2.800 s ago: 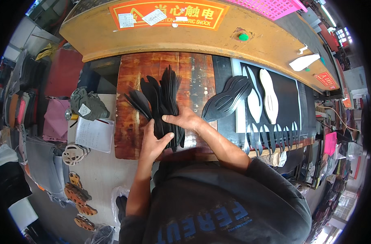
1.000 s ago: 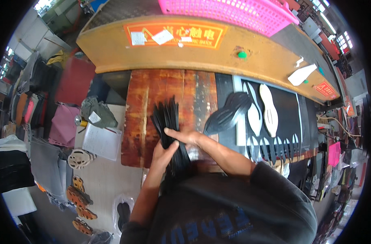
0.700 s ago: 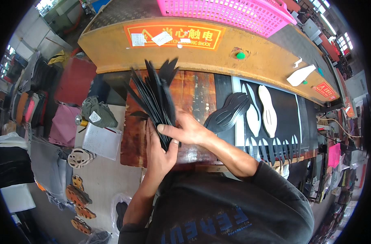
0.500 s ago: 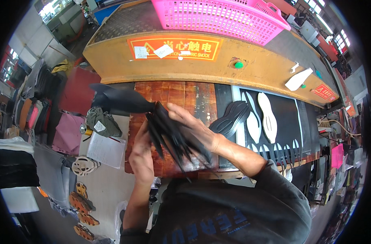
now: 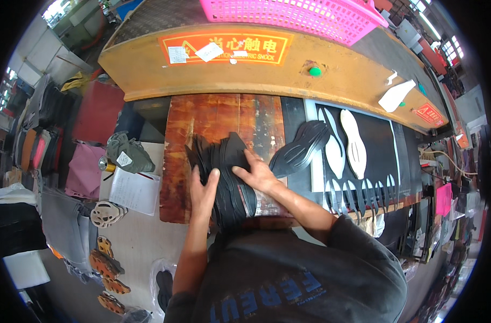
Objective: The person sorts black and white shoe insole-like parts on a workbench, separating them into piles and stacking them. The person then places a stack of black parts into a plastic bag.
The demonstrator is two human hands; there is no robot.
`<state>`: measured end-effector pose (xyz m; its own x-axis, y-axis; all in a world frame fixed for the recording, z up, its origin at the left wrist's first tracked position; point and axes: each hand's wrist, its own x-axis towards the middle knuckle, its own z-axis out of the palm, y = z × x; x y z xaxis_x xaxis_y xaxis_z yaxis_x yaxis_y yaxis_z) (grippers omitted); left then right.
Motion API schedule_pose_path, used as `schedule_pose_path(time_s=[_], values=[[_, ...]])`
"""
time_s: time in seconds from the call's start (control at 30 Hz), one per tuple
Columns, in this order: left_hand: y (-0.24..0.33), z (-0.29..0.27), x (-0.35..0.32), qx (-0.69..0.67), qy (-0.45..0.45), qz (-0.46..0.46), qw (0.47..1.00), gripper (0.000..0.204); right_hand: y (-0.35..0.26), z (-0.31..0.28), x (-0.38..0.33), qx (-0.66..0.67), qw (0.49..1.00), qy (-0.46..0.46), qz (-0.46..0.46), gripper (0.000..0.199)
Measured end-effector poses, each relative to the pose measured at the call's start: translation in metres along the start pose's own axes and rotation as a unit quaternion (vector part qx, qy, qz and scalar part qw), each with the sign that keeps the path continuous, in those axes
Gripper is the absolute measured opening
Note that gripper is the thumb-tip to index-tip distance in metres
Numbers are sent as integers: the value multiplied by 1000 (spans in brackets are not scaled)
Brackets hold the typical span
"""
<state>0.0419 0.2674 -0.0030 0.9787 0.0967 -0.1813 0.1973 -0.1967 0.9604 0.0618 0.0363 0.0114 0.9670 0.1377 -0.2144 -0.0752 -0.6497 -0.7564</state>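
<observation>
My left hand [image 5: 203, 194] and my right hand [image 5: 257, 171] press on a thick bundle of thin black sole-shaped pieces [image 5: 226, 172] from its two sides. The bundle rests toward the near side of a worn reddish-brown board [image 5: 178, 121], its upper ends uneven and a few pieces fanning out at the left. Both thumbs lie along the pieces, and some of my fingertips are hidden. Right of the bundle lies a smaller pile of black soles [image 5: 298, 149]. Beyond that pile, a slim white cutout [image 5: 336, 159] and a cream sole piece [image 5: 354, 148] lie on a black sheet.
A yellow-brown machine beam [image 5: 288, 81] with a green button [image 5: 315, 71] spans the far side. Above it stands a pink basket [image 5: 294, 15]. Left of the board are a grey-green cloth [image 5: 131, 153] and a written sheet [image 5: 129, 194]. Pointed strips [image 5: 359, 200] line the near right edge.
The black pieces, blurred and fanned in my hands before, now stand gathered as a bundle on the board. A long black piece that stuck out to the left no longer does.
</observation>
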Motion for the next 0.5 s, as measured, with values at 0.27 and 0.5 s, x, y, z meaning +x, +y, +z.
schedule_pose_path(time_s=[0.27, 0.5], values=[[34, -7, 7, -230, -67, -141, 961, 23, -37, 19, 14, -16, 999, 22, 18, 115], [30, 58, -4, -198, -62, -129, 970, 31, 2, -22, -2, 239, 971, 21, 5, 123]])
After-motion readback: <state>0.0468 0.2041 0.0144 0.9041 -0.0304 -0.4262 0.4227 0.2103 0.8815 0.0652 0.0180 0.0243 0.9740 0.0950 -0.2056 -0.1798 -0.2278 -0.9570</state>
